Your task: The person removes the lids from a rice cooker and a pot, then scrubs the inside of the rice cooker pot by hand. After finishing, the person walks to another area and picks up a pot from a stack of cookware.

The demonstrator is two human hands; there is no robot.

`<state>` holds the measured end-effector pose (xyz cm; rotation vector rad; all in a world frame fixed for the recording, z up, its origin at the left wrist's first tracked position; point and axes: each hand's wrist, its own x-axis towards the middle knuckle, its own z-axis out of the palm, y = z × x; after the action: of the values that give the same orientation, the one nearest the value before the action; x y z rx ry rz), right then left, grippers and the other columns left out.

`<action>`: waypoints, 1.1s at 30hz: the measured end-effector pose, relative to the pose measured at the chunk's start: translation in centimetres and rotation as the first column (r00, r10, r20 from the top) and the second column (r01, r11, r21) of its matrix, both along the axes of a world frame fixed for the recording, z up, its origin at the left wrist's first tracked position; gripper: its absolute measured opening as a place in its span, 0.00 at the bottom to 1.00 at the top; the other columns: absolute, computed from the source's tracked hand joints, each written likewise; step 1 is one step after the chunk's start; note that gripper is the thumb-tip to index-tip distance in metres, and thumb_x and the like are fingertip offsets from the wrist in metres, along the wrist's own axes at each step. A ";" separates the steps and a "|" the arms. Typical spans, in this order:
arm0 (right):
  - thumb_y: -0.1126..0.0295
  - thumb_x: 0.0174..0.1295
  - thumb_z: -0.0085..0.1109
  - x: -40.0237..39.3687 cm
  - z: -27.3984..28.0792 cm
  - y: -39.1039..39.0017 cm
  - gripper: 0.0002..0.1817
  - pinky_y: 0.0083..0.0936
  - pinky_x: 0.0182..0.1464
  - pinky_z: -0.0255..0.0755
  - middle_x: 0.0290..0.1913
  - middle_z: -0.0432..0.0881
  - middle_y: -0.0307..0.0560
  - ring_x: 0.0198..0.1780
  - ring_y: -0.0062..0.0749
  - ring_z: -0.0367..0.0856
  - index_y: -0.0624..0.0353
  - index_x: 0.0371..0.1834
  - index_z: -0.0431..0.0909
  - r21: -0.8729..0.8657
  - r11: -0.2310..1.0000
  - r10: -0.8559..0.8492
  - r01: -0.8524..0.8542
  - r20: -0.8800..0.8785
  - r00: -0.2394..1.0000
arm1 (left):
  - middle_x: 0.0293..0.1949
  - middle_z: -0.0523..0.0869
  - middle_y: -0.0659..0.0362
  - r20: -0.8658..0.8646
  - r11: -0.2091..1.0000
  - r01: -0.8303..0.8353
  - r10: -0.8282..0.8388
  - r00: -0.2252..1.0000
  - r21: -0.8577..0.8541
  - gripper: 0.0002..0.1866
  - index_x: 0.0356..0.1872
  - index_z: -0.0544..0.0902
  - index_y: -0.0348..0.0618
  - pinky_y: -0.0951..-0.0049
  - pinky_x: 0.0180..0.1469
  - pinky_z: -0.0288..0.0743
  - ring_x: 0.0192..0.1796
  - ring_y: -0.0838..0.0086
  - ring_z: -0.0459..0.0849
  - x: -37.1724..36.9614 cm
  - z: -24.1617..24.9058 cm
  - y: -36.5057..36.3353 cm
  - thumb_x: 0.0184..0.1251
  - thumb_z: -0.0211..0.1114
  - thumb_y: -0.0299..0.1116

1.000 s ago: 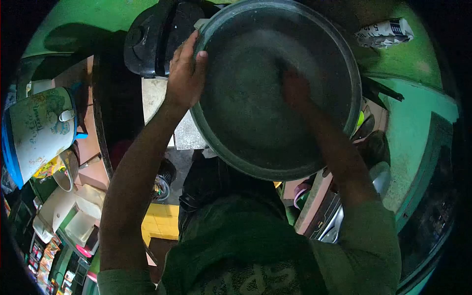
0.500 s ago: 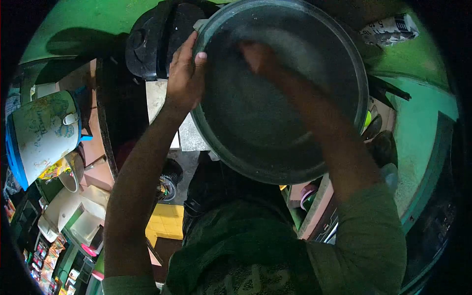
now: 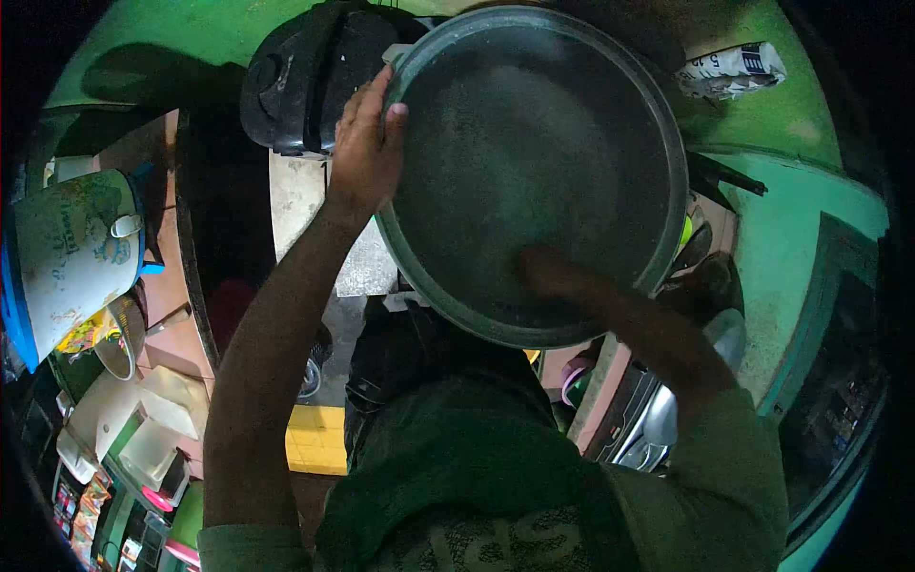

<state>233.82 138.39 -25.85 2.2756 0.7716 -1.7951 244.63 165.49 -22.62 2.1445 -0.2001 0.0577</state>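
A large round dark metal pan (image 3: 534, 153) with a raised grey rim is tilted in front of me. At its left rim is my left hand (image 3: 367, 143), thumb over the edge and fingers along the outside, gripping it. Low on the pan's inner face lies my right hand (image 3: 553, 274), its fingers blurred and dark. Whether that hand holds anything, such as a cloth, I cannot make out. A pale tab-like handle (image 3: 396, 53) sticks out at the rim's upper left.
A black lidded container (image 3: 286, 86) stands behind the pan's left side. At the far left is a white and blue bucket (image 3: 76, 248) on a pinkish tiled ledge. A crumpled printed packet (image 3: 734, 71) lies at upper right. Silvery metal utensils (image 3: 658, 419) sit at lower right.
My right hand has swept down across the pan's inner face, from its upper left to near the lower rim. My left hand keeps its hold, and the view has shifted slightly.
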 end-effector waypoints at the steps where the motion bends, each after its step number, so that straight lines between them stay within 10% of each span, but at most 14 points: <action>1: 0.67 0.67 0.53 -0.3 -1.8 2.3 0.18 0.46 0.60 0.71 0.55 0.77 0.62 0.56 0.50 0.78 0.66 0.56 0.76 0.123 0.886 -0.446 0.447 -0.045 0.894 | 0.68 0.67 0.40 0.006 1.000 -0.001 0.001 1.000 0.005 0.31 0.72 0.61 0.40 0.51 0.74 0.53 0.72 0.48 0.63 0.1 0.2 0.0 0.79 0.41 0.52; 3: 0.67 0.68 0.52 2.6 0.3 8.9 0.18 0.43 0.58 0.73 0.51 0.79 0.63 0.53 0.48 0.80 0.68 0.55 0.76 0.287 0.870 -0.451 0.401 0.133 0.883 | 0.68 0.67 0.40 -0.026 0.998 -0.019 0.021 0.999 0.064 0.29 0.73 0.61 0.41 0.52 0.74 0.53 0.72 0.49 0.64 -0.1 0.3 0.0 0.80 0.42 0.50; 5: 0.69 0.65 0.54 7.0 -3.5 11.5 0.18 0.45 0.58 0.72 0.49 0.80 0.61 0.51 0.50 0.81 0.69 0.54 0.76 0.422 0.377 -0.880 0.825 -0.114 0.461 | 0.68 0.67 0.41 -0.017 0.998 -0.010 0.011 1.000 0.062 0.29 0.73 0.61 0.42 0.52 0.74 0.53 0.72 0.49 0.64 0.1 0.3 0.0 0.80 0.42 0.49; 7: 0.67 0.67 0.52 12.6 -5.4 12.4 0.17 0.40 0.57 0.72 0.49 0.81 0.62 0.51 0.47 0.81 0.69 0.52 0.77 0.605 0.111 -0.934 0.788 -0.208 0.291 | 0.68 0.67 0.41 -0.018 0.998 -0.004 0.005 1.000 0.058 0.28 0.73 0.61 0.42 0.52 0.74 0.54 0.72 0.50 0.64 0.1 0.1 0.1 0.80 0.43 0.48; 11: 0.68 0.66 0.52 19.1 -8.9 9.4 0.14 0.42 0.59 0.71 0.49 0.82 0.57 0.53 0.48 0.81 0.61 0.50 0.80 0.804 0.417 -0.896 0.424 0.287 0.338 | 0.67 0.69 0.41 0.040 0.999 0.009 -0.011 0.999 0.043 0.28 0.73 0.61 0.42 0.54 0.73 0.57 0.71 0.50 0.66 0.1 0.0 0.0 0.80 0.44 0.47; 13: 0.69 0.66 0.51 19.7 -9.6 3.6 0.13 0.44 0.59 0.71 0.48 0.83 0.55 0.53 0.48 0.81 0.59 0.48 0.82 0.482 0.874 -0.416 -0.054 0.803 0.427 | 0.66 0.69 0.40 0.044 0.999 -0.002 0.000 0.999 0.039 0.28 0.73 0.61 0.42 0.54 0.72 0.58 0.70 0.49 0.66 0.1 -0.6 0.0 0.80 0.44 0.47; 15: 0.68 0.65 0.52 21.0 -11.0 -4.5 0.13 0.44 0.60 0.71 0.47 0.83 0.53 0.53 0.46 0.80 0.58 0.47 0.83 0.264 0.935 -0.151 -0.238 0.902 0.405 | 0.65 0.70 0.39 -0.004 0.999 -0.016 0.016 1.000 0.028 0.29 0.73 0.61 0.41 0.53 0.72 0.58 0.70 0.49 0.67 -0.1 0.1 -0.2 0.79 0.44 0.49; 17: 0.65 0.68 0.48 17.6 -6.1 -10.1 0.15 0.47 0.63 0.69 0.49 0.82 0.55 0.57 0.49 0.78 0.57 0.49 0.82 0.281 0.941 -0.340 0.191 0.759 0.555 | 0.65 0.69 0.39 -0.005 1.000 0.007 -0.007 1.000 -0.023 0.31 0.73 0.61 0.42 0.53 0.72 0.58 0.70 0.49 0.67 0.1 -0.2 0.0 0.79 0.44 0.51; 19: 0.61 0.71 0.44 14.4 -7.6 -18.3 0.18 0.47 0.65 0.67 0.51 0.81 0.56 0.60 0.52 0.76 0.57 0.53 0.81 -0.060 0.998 0.030 0.021 0.735 0.677 | 0.66 0.69 0.40 0.009 0.997 0.025 -0.025 1.000 -0.078 0.31 0.73 0.61 0.42 0.53 0.72 0.58 0.70 0.49 0.66 0.1 -0.3 0.0 0.79 0.43 0.53; 20: 0.59 0.70 0.46 10.3 -1.2 -14.7 0.20 0.48 0.65 0.67 0.53 0.79 0.59 0.61 0.55 0.74 0.57 0.56 0.79 0.022 0.918 -0.303 0.396 0.683 0.664 | 0.66 0.69 0.40 0.016 0.999 0.017 -0.017 1.000 -0.028 0.31 0.73 0.61 0.42 0.52 0.72 0.58 0.71 0.49 0.66 0.1 -0.2 0.0 0.79 0.43 0.52; 23: 0.69 0.67 0.48 3.5 1.8 -12.4 0.18 0.45 0.65 0.69 0.57 0.78 0.59 0.61 0.52 0.76 0.62 0.57 0.77 -0.138 0.983 -0.080 0.117 0.245 0.966 | 0.67 0.68 0.40 0.022 1.000 0.012 -0.012 1.000 0.017 0.31 0.73 0.60 0.42 0.52 0.72 0.57 0.71 0.48 0.66 0.2 -0.4 0.1 0.79 0.43 0.52; 25: 0.69 0.65 0.52 0.7 5.1 -9.8 0.19 0.44 0.65 0.69 0.58 0.78 0.58 0.61 0.50 0.76 0.60 0.59 0.76 0.051 0.924 -0.380 0.380 0.260 0.888 | 0.67 0.68 0.40 0.024 1.000 0.019 -0.020 1.000 0.023 0.31 0.73 0.60 0.43 0.51 0.72 0.57 0.71 0.48 0.65 0.4 -0.5 0.2 0.79 0.43 0.52; 28: 0.68 0.62 0.61 0.0 7.5 -4.4 0.24 0.43 0.64 0.71 0.62 0.75 0.54 0.64 0.45 0.74 0.56 0.63 0.72 0.358 0.523 -0.838 0.773 0.053 0.543 | 0.68 0.67 0.40 -0.035 1.000 0.017 -0.017 0.999 0.001 0.31 0.74 0.59 0.44 0.51 0.72 0.57 0.71 0.49 0.65 0.3 -0.5 0.0 0.79 0.43 0.52; 33: 0.68 0.64 0.60 -0.9 7.0 5.7 0.18 0.38 0.61 0.73 0.58 0.79 0.52 0.58 0.42 0.79 0.57 0.57 0.78 0.608 0.182 -0.820 0.773 -0.340 0.461 | 0.67 0.68 0.38 -0.019 0.999 0.032 -0.032 0.999 0.014 0.31 0.74 0.59 0.44 0.51 0.72 0.59 0.70 0.48 0.66 0.5 -0.8 0.3 0.79 0.42 0.52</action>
<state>232.91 144.13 -18.83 3.8165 0.1319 -1.8874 245.13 165.81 -23.38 2.1548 -0.2240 0.0172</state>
